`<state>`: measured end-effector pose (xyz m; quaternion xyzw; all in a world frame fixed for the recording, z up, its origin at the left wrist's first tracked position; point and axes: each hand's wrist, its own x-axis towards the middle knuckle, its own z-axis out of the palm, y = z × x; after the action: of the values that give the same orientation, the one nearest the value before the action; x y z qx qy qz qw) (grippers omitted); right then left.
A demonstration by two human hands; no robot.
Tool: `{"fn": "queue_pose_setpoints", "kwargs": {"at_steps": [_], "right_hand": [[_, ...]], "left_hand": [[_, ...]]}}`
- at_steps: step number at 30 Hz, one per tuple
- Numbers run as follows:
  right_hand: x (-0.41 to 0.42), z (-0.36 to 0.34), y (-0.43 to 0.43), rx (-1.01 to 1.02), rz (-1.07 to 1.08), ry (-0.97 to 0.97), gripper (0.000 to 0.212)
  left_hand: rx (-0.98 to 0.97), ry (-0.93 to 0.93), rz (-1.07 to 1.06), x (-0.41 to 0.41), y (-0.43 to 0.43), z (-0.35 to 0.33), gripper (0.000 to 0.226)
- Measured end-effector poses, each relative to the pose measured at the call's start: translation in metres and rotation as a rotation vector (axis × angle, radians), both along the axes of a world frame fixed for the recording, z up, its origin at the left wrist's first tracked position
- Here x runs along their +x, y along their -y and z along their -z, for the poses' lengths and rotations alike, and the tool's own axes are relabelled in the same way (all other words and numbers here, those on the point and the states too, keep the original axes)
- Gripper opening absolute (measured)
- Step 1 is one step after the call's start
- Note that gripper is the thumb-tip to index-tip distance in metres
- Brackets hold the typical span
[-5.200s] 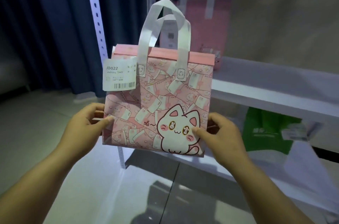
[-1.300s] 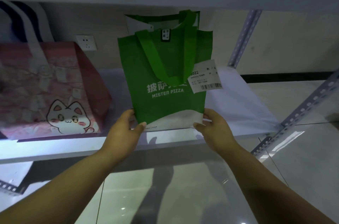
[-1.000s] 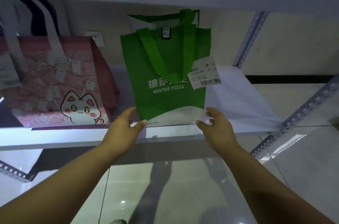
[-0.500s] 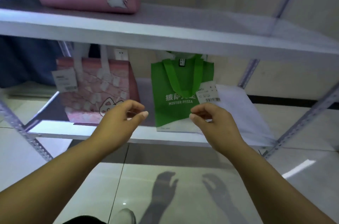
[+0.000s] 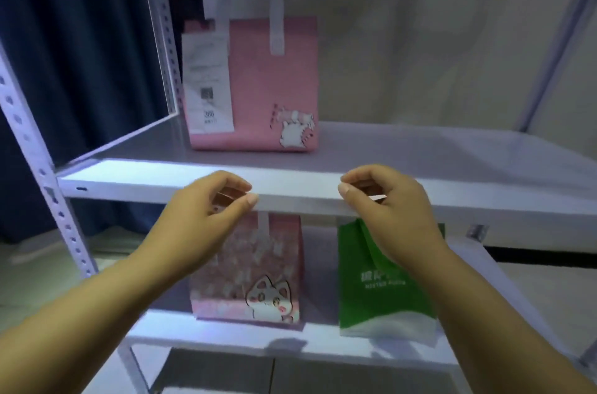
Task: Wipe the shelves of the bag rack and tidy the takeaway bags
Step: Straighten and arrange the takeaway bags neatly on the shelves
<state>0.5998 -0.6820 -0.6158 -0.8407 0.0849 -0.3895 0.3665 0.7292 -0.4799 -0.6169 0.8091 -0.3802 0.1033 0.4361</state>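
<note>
A plain pink bag [image 5: 258, 83] with white handles and a long receipt stands at the back left of the middle shelf [image 5: 161, 185]. On the lower shelf [image 5: 226, 340] stand a pink cat-print bag [image 5: 258, 277] and, to its right, a green Mister Pizza bag [image 5: 378, 290]. My left hand [image 5: 206, 219] and my right hand [image 5: 384, 209] hover in front of the middle shelf's front edge, fingers loosely curled, holding nothing. They partly hide the tops of the two lower bags.
White perforated uprights [image 5: 45, 167] frame the rack on the left and right. A dark blue curtain [image 5: 80, 54] hangs behind the left side. The right half of the middle shelf is bare. Glossy floor tiles [image 5: 549, 290] lie beyond.
My hands let go of the green bag, which now stands on the lower shelf. Both hands rose to the middle shelf's edge, and my view lifted to the upper pink bag.
</note>
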Motion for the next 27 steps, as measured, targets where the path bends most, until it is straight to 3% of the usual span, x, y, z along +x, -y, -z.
{"fn": "queue_pose_setpoints", "kwargs": {"at_steps": [4,8,11,14,17,23,27], "right_hand": [[0.042,-0.018,0.004,0.087,0.041,0.004,0.006],[0.081,-0.026,0.014,0.094,0.174,-0.001,0.004],[0.105,-0.028,0.022,0.105,0.275,-0.074,0.019],[0.123,-0.030,0.026,0.053,0.325,-0.203,0.043],[0.139,-0.034,0.028,-0.052,0.375,-0.365,0.062],[0.158,-0.042,0.021,-0.062,0.297,-0.501,0.034],[0.158,-0.044,0.022,-0.004,0.321,-0.425,0.030]], "left_hand": [[-0.006,0.039,-0.065,0.052,-0.005,-0.014,0.008],[-0.002,0.037,-0.143,0.104,0.002,-0.019,0.029],[0.055,-0.035,-0.244,0.134,0.010,-0.024,0.048],[0.155,-0.139,-0.368,0.152,0.016,-0.032,0.041],[0.218,-0.169,-0.334,0.168,0.015,-0.036,0.043],[0.129,-0.198,-0.146,0.176,0.009,-0.033,0.047],[0.041,-0.212,-0.145,0.176,0.003,-0.030,0.040]]}}
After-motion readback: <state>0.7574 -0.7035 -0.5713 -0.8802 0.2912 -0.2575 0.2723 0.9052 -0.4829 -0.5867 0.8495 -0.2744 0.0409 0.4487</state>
